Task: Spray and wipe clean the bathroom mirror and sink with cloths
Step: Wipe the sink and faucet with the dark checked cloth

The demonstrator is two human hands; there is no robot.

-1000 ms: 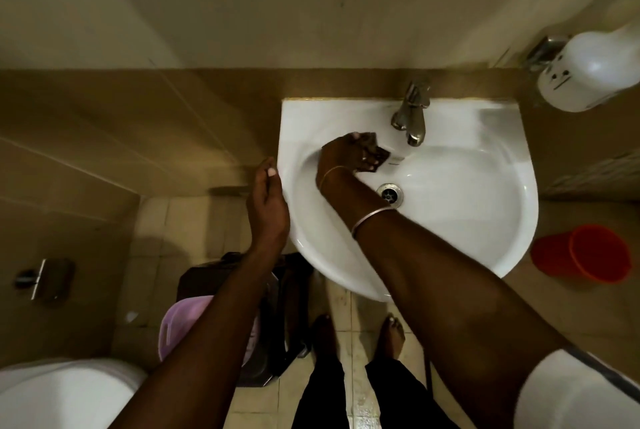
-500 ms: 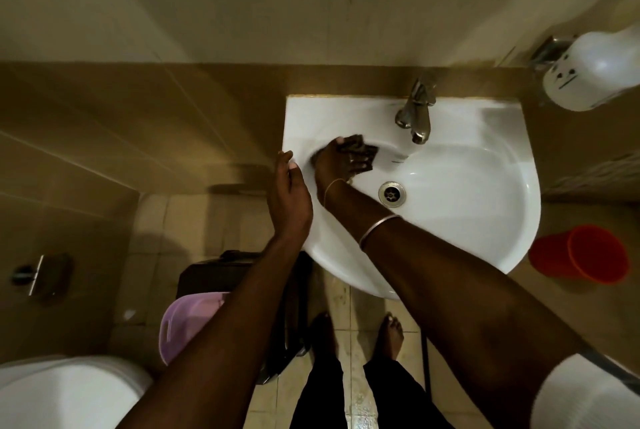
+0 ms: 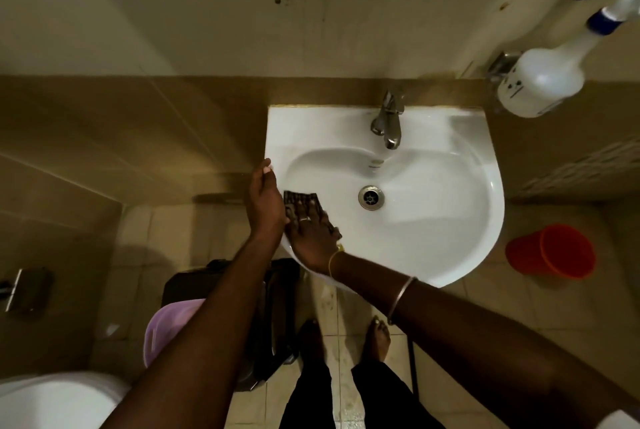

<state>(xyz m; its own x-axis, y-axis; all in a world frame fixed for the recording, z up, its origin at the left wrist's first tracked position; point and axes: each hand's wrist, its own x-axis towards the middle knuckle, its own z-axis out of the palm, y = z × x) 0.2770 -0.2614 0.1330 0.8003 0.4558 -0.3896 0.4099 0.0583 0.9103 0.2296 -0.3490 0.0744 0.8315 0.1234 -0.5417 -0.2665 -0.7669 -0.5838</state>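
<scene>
Sink (image 3: 450, 220): white, wall-hung, wet sheen in the bowl. Cloth (image 3: 299, 201): dark, on the bowl's near-left slope, just inside the rim. Right hand (image 3: 313, 238) lies flat on it, fingers spread and pressing; the grip isn't closed round anything. Left hand (image 3: 265, 200) is edge-on against the sink's left rim, fingers straight, holding nothing.

Risks, as judged:
- Cloth is pinned, not pinched. A stroke over the near rim could let it slide out and drop to the floor (image 3: 519, 307).
- Both hands bear on one corner, and weight there may strain the mounting.
- Bare feet on tiles that look damp. Drips off the rim would make a slip likelier.

Spray bottle (image 3: 540, 82) hangs far right, well apart. Mirror not in view.
</scene>
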